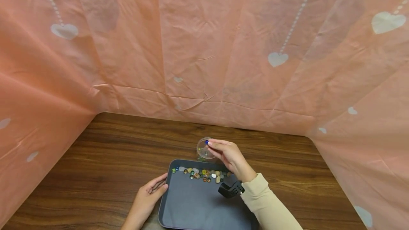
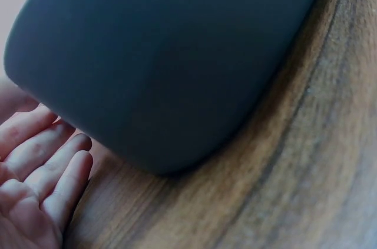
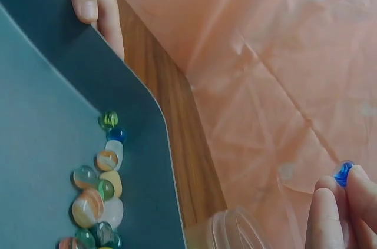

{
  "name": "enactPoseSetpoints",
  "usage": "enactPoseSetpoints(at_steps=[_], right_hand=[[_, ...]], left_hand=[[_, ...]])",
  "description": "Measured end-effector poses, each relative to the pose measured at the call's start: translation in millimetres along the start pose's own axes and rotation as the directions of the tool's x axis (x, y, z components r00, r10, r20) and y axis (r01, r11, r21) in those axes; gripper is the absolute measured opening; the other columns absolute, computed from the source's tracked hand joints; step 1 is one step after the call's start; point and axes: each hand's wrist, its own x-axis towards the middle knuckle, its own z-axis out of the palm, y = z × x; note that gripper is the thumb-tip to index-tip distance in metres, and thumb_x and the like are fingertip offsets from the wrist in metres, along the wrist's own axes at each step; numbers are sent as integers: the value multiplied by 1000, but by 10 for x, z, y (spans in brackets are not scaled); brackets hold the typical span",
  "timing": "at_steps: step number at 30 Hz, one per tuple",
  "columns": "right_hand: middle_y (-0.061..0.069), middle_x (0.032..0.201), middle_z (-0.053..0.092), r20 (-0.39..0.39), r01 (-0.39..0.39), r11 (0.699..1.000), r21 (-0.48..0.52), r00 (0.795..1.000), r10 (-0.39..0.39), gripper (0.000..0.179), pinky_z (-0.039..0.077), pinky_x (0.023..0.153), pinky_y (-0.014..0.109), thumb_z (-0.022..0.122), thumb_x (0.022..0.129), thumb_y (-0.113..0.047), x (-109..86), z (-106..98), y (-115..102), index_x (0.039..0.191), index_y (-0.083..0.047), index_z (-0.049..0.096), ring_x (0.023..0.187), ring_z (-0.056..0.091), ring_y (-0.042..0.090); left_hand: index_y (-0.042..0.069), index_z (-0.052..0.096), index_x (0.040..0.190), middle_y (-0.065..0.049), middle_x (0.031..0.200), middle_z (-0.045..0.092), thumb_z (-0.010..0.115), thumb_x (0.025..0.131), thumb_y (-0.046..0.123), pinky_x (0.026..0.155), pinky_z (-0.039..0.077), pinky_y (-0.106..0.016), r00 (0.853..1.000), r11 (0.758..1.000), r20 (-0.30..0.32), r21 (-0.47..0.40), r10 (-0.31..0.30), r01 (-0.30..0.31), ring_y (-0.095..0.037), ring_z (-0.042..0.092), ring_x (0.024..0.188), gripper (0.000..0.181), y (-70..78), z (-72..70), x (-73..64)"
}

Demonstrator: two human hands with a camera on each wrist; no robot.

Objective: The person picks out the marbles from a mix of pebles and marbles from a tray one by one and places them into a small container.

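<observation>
Between thumb and fingertips, my right hand [image 1: 230, 155] pinches a blue glass marble [image 3: 343, 172]. It holds the marble over the mouth of a clear round plastic container [image 1: 204, 152], which has a few small marbles inside. My left hand [image 1: 146, 196] grips the left rim of a dark grey rectangular tray [image 1: 201, 208], thumb over the edge and fingers on the outside. Glass marbles and smooth pebbles [image 1: 204, 174] lie bunched along the tray's far side. In the left wrist view, the tray's dark outer surface [image 2: 165, 66] stands beside the left fingers.
A brown wood-grain table [image 1: 96, 166] carries the tray and the container, which stands just beyond the tray's far edge. Pink sheeting with white hearts [image 1: 204, 63] closes in the back and both sides. A black strap device [image 1: 230, 189] sits on the right wrist.
</observation>
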Motion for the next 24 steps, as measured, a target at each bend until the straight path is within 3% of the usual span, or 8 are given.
enactPoseSetpoints(at_steps=[5, 8, 9, 11, 15, 17, 22, 24], right_hand=[[7, 92, 70, -57, 21, 998, -56, 998, -25, 31, 48, 92, 37, 62, 83, 6, 44, -60, -11, 113, 12, 60, 85, 68, 15], [10, 93, 71, -108, 62, 976, -210, 990, -86, 25, 49, 90, 40, 68, 80, 1, 80, -76, -8, 105, 8, 66, 83, 69, 16], [10, 92, 72, -118, 90, 947, -307, 984, -131, 23, 52, 87, 38, 70, 79, -3, 92, -76, -6, 101, 6, 69, 82, 68, 14], [9, 88, 73, -118, 147, 845, -514, 964, -239, 19, 56, 77, 31, 75, 76, -9, 112, -67, -5, 92, 1, 73, 78, 67, 10], [7, 80, 73, -31, 226, 508, -831, 894, -447, 9, 45, 51, 19, 77, 74, -15, 148, -15, 14, 80, -8, 76, 63, 57, 6], [7, 79, 73, 26, 245, 392, -887, 873, -487, 5, 40, 47, 18, 75, 76, -12, 163, 14, 29, 79, -8, 76, 59, 55, 8], [6, 81, 73, 148, 282, 202, -938, 852, -502, 6, 49, 54, 22, 72, 78, -6, 201, 84, 64, 81, -6, 76, 72, 66, 15], [6, 82, 73, 183, 290, 144, -946, 846, -500, 5, 53, 60, 24, 71, 78, -7, 214, 107, 72, 81, -6, 76, 78, 68, 18]], left_hand=[[4, 59, 123, -13, 124, 60, 68, 84, 17, 86, 47, -12, 1000, 1000, 1, -2, 4, -4, -22, 57, 115, 42, -2, 4, 0], [3, 59, 123, -14, 124, 60, 68, 84, 16, 86, 47, -13, 1000, 1000, 0, -5, 4, -4, -22, 57, 115, 42, -3, -2, 1], [3, 59, 123, -13, 124, 60, 68, 84, 16, 86, 47, -13, 1000, 1000, -2, -4, 5, -5, -22, 57, 115, 42, -3, -5, 2], [3, 59, 122, -14, 124, 60, 68, 84, 16, 86, 47, -13, 1000, 1000, -6, -6, 5, -5, -21, 57, 115, 42, -3, -8, 3], [3, 59, 123, -14, 124, 60, 68, 84, 15, 86, 47, -13, 1000, 1000, -9, -11, 1, -1, -21, 57, 115, 42, -3, -17, -3], [3, 58, 123, -14, 124, 60, 68, 84, 16, 87, 47, -13, 1000, 1000, -9, -5, -3, 3, -21, 57, 115, 42, -1, -22, -8], [4, 58, 123, -13, 124, 60, 68, 84, 19, 86, 48, -13, 1000, 1000, -11, 16, 4, -3, -20, 57, 115, 43, 4, -19, -13], [4, 59, 123, -13, 124, 60, 68, 84, 19, 86, 48, -13, 1000, 1000, -9, 20, 9, -9, -20, 58, 114, 43, 4, -13, -11]])
